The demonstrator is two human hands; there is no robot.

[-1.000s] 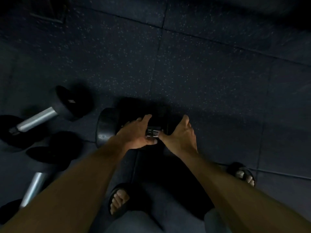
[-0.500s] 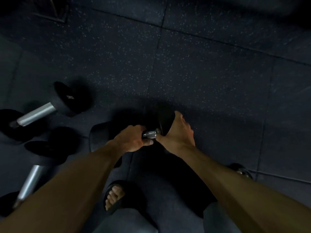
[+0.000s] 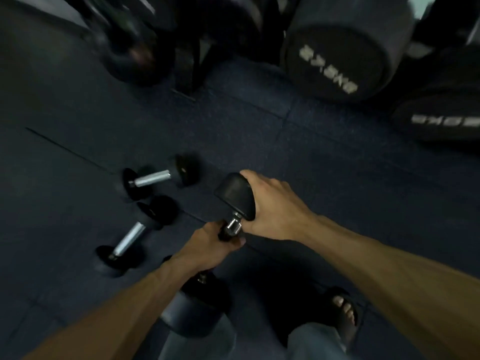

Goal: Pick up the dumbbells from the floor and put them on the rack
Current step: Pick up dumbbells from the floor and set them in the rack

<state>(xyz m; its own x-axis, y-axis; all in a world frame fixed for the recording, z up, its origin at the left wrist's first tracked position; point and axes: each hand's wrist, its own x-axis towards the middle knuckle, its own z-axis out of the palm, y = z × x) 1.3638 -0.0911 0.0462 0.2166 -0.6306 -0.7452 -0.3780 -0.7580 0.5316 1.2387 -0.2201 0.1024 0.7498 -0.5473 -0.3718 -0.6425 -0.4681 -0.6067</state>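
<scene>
I hold a black dumbbell (image 3: 235, 196) with a chrome handle off the floor, tilted, its far head up and its near head low by my knees. My left hand (image 3: 207, 246) is wrapped around the handle. My right hand (image 3: 272, 206) cups the far head from the right. Two more black dumbbells lie on the floor to the left: one (image 3: 158, 176) farther off, one (image 3: 135, 232) nearer. The rack (image 3: 192, 61) shows only as dark, blurred legs at the top.
Large black dumbbells (image 3: 335, 58) with white weight numbers sit at the top right, another (image 3: 441, 118) at the right edge. Dark rubber floor tiles (image 3: 78, 113) lie all around. My sandalled right foot (image 3: 342, 313) is at the bottom right.
The dumbbell has come up off the floor in both hands and tilted on end. The view has swung up and forward, bringing the rack's foot and the big dumbbells into sight.
</scene>
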